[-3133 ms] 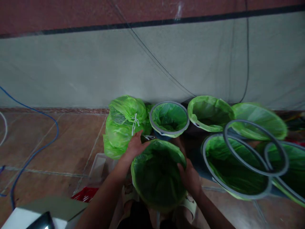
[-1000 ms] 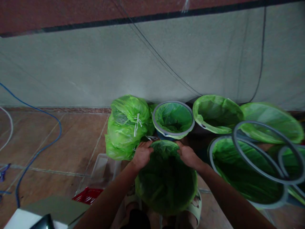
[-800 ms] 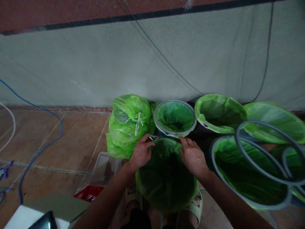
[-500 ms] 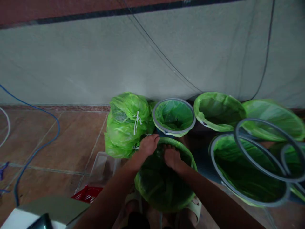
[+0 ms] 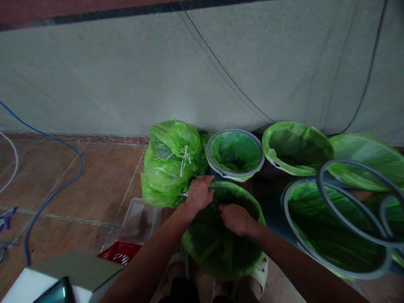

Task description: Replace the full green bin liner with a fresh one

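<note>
A round bin lined with a green plastic bag [image 5: 217,252] stands between my feet, the bag folded over its rim. My left hand [image 5: 200,193] is closed on the bag at the far left part of that rim. Inside the opening, my right hand [image 5: 237,219] has its fingers curled in. Whatever it pinches, if anything, is hidden in the dark interior. Just beyond stands a smaller bin with a grey ring [image 5: 235,171] round its green liner. To the left of it, filled green bags [image 5: 167,164] tied with white string are piled against the wall.
More green-lined bins stand on the right, including one with a grey rim [image 5: 285,202] and a loose grey ring [image 5: 356,162] across it. On the left are a clear plastic tray [image 5: 129,216], a red basket [image 5: 118,252], a white box [image 5: 28,282] and a blue hose [image 5: 78,168].
My right hand's fingers have gone from spread against the liner to curled in. My left hand stays at the rim. The whole view has shifted slightly.
</note>
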